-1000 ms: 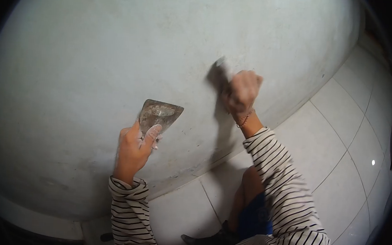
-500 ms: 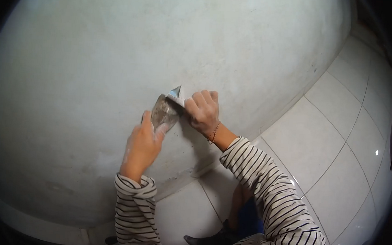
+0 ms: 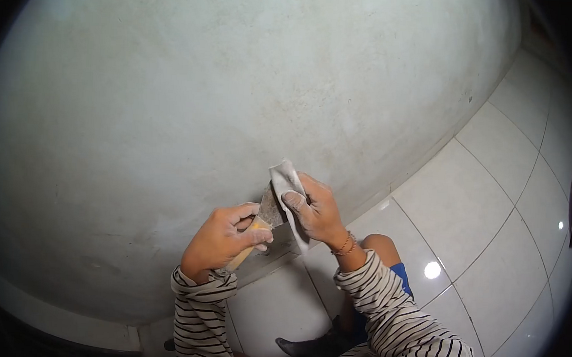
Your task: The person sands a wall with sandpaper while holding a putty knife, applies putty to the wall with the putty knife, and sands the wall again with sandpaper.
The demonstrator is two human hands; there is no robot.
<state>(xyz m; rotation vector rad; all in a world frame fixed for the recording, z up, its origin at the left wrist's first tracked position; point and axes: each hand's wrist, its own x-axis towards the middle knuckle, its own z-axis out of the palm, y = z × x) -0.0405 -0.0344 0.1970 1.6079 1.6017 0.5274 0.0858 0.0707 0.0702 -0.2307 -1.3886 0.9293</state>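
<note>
Before the wall, the left hand holds the scraper by its handle, seemingly to leave the blade free. The right hand pinches a folded sheet at the blade's edge, likely for firm hold.

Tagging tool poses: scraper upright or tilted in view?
Tilted: the scraper slants, handle lower left in the left hand, blade upper right.

I could steer the right hand at 12 o'clock along the smooth, pale-grey plaster wall, which blocks deeper reach, or at 3 over the glossy, white, square floor tiles. A bent, bare knee obstructs 4; a folded, whitish sheet stops the left hand around 1:30.
</note>
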